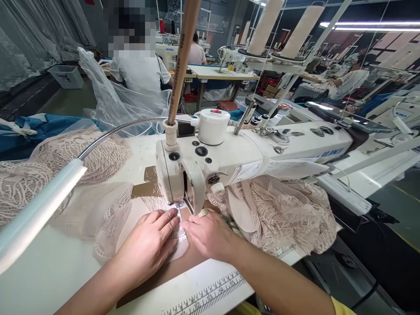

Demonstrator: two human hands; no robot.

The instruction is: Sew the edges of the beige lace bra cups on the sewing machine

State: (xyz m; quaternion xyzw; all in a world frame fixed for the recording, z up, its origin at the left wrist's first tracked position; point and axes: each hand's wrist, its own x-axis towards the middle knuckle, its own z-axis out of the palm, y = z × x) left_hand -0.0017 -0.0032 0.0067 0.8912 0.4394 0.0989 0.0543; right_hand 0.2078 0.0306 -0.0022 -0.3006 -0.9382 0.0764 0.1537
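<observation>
Two open grips, left hand [148, 246] and right hand [210, 236], flatten lace [131, 218]; fingertips [173, 218] at six o'clock of the needle [179, 209] risk a prick.

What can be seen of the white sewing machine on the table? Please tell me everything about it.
The sewing machine is a cream-white industrial model, seemingly painted metal, with blue JUKI lettering on its long arm. On top sit black round plugs, a white cap with a red mark and metal thread knobs. It stands upright on the white table. Pale lace fabric lies under its needle, held flat by the left hand and right hand.
</observation>
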